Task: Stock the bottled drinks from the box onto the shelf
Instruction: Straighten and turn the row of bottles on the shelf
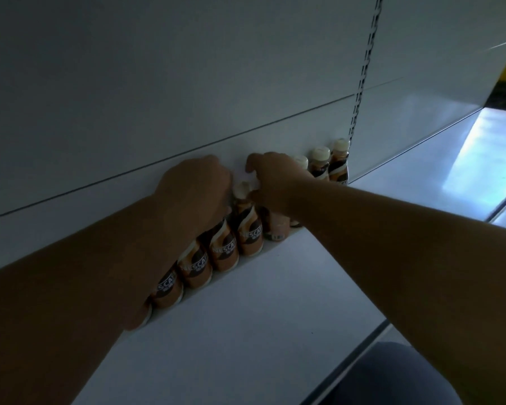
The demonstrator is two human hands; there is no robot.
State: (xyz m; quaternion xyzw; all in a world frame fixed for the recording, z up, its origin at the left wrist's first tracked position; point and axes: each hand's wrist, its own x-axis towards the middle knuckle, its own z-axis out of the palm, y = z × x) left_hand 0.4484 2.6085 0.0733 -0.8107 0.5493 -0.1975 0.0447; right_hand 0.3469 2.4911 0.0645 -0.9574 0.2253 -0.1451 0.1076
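Head view: eight bottled drinks (250, 232) can be counted upright in a single row against the back panel (158, 97) of the white shelf (275, 302), partly hidden by two forearms. The left hand (195, 185) is curled over bottle tops in that row, while the right hand (270, 178) is clamped on the cream cap (241, 190) of one bottle.

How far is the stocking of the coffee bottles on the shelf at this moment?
Done: a row of coffee bottles stands along the shelf's back wall. In hand: the left hand and right hand are on bottle tops mid-row; the grips are hidden. Left: the front of the shelf is bare; the box is out of view.
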